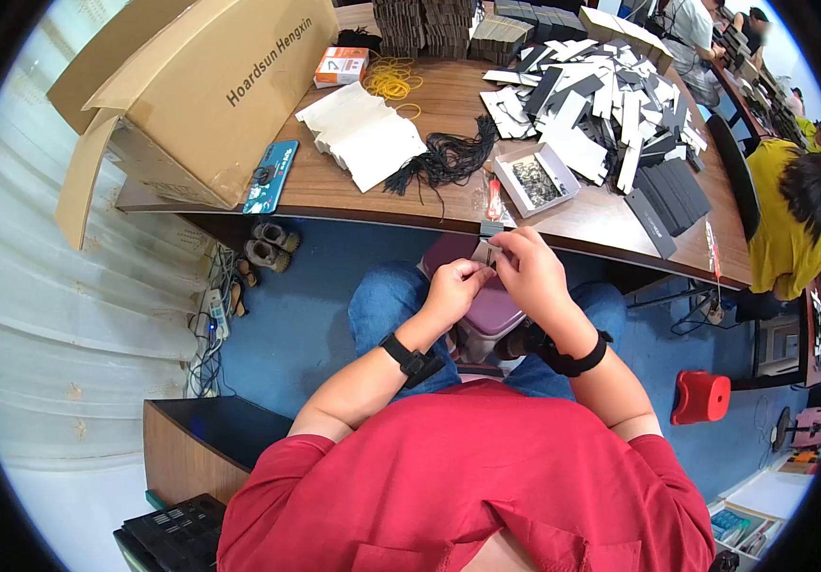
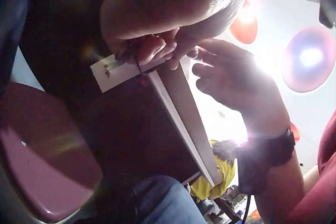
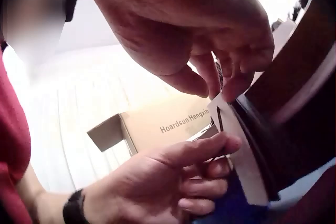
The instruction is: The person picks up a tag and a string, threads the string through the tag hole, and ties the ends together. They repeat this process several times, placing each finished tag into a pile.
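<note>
A narrow hang tag (image 3: 247, 161), white on the face seen in the right wrist view, is between both hands in front of the table edge. Its black string (image 3: 220, 118) passes through one end. My right hand (image 1: 532, 275) pinches the tag's upper end and the string there. Lower down, the thumb and forefinger of my left hand (image 1: 455, 294) pinch the string beside the tag. The left wrist view shows a printed end of the white tag (image 2: 108, 76) sticking out past the fingers. Dark tags lie behind the white one in the right wrist view.
On the table (image 1: 334, 202) lie a bundle of black strings (image 1: 453, 157), white strips (image 1: 358, 133), yellow rubber bands (image 1: 391, 78), a shallow box (image 1: 569, 181) and a heap of tags (image 1: 577, 129). A large carton (image 1: 210, 105) stands left. Below is a purple stool (image 1: 494, 319).
</note>
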Demonstrator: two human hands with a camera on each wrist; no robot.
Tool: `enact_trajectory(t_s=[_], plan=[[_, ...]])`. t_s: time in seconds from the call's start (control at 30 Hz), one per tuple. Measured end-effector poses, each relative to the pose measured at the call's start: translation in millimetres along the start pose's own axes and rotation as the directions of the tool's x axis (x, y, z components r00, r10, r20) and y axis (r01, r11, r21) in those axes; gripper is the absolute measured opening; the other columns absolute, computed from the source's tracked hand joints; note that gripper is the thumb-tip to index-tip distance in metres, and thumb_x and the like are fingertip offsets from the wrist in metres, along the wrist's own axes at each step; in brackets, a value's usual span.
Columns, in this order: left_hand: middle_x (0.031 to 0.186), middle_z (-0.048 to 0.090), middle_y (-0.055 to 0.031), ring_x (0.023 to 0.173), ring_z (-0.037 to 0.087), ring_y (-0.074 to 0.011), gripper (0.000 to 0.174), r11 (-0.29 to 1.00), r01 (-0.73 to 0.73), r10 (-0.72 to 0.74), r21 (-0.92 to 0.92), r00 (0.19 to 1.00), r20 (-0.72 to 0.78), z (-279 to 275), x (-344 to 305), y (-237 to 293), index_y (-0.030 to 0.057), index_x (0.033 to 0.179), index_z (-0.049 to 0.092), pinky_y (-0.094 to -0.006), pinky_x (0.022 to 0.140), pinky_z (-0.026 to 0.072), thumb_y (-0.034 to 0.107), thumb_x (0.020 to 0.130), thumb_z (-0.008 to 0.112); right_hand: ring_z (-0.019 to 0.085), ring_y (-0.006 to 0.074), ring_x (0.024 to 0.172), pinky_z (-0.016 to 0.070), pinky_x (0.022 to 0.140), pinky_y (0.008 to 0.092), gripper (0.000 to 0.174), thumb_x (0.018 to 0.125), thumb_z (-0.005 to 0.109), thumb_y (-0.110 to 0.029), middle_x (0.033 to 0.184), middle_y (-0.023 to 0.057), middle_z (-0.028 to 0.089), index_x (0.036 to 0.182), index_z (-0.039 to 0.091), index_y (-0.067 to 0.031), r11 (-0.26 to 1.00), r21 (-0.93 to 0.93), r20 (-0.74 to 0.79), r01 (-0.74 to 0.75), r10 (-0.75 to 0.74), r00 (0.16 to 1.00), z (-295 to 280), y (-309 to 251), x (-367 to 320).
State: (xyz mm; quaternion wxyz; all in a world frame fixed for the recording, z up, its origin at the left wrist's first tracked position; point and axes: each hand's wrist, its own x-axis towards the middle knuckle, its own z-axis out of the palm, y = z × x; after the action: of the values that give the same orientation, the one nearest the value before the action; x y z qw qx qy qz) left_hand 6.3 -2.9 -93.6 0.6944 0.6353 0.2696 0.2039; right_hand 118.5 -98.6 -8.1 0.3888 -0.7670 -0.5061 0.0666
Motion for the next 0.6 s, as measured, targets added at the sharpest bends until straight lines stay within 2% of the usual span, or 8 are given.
enact_trajectory(t_s=[0.13,0.23,0.33,0.43,0.5,0.6], plan=[[0.077,0.062,-0.0015,0.068,0.051,-0.0055,0.015,1.0,0.001,-0.001,-0.01,1.0,0.01,-1.8,-0.3,0.8,-0.0032,0.091,0.067,-0.0227,0.06,0.0423,0.01,0.087,0.061,0.062,0.0324,0.081,0.0502,0.071,0.0407,0.034,0.076,0.061,-0.008,0.098,0.0139,0.06,0.11,0.058,-0.0058,0.985,-0.129,0.046,0.119,-0.114,0.992,-3.7,-7.5,-11.2],[0.081,0.065,-0.0032,0.072,0.055,-0.0067,0.014,1.0,-0.03,0.03,0.001,0.999,0.01,-1.4,0.4,-2.9,-0.0029,0.092,0.067,-0.0228,0.065,0.0444,0.009,0.088,0.06,0.062,0.0333,0.081,0.0501,0.071,0.0414,0.037,0.075,0.061,-0.006,0.098,0.0143,0.061,0.112,0.056,-0.0044,0.998,0.021,0.01,0.056,-0.056,0.998,0.0,-5.8,-17.1],[0.084,0.066,-0.0053,0.076,0.058,-0.0085,0.014,1.0,-0.02,0.02,-0.005,1.0,0.021,-1.3,0.8,-1.7,-0.003,0.092,0.067,-0.0235,0.068,0.0457,0.009,0.088,0.06,0.061,0.0328,0.084,0.0491,0.07,0.0412,0.039,0.074,0.061,-0.005,0.102,0.0138,0.06,0.112,0.055,-0.0054,0.998,-0.034,-0.035,0.055,-0.056,0.998,5.6,0.0,-20.0],[0.086,0.067,-0.0069,0.078,0.059,-0.0101,0.015,0.999,-0.03,0.03,-0.013,1.0,0.01,-0.6,0.3,-0.6,-0.0032,0.092,0.067,-0.0244,0.07,0.0462,0.009,0.088,0.061,0.06,0.032,0.086,0.0476,0.07,0.0417,0.036,0.073,0.061,-0.004,0.106,0.0129,0.059,0.109,0.057,-0.0056,0.961,-0.201,-0.103,0.188,-0.211,0.972,1.5,-4.8,-19.8],[0.086,0.067,-0.0077,0.079,0.06,-0.0109,0.015,1.0,-0.014,0.014,-0.004,1.0,0.008,-1.0,1.2,-2.1,-0.0033,0.092,0.068,-0.0246,0.07,0.0465,0.009,0.087,0.061,0.06,0.0311,0.086,0.0467,0.07,0.0421,0.035,0.072,0.062,-0.005,0.107,0.0123,0.058,0.107,0.058,-0.0061,0.946,-0.243,-0.113,0.217,-0.249,0.962,1.2,-3.4,-19.0],[0.063,0.052,0.0065,0.054,0.038,-0.0004,0.013,0.994,-0.098,0.099,-0.05,0.995,0.014,1.5,2.0,-3.6,0.0007,0.088,0.068,-0.0185,0.046,0.028,0.012,0.09,0.06,0.06,0.0303,0.082,0.0463,0.068,0.0419,0.03,0.072,0.061,-0.004,0.104,0.012,0.059,0.102,0.061,-0.0062,0.93,-0.269,-0.128,0.252,-0.294,0.947,0.0,-2.5,-15.9]])
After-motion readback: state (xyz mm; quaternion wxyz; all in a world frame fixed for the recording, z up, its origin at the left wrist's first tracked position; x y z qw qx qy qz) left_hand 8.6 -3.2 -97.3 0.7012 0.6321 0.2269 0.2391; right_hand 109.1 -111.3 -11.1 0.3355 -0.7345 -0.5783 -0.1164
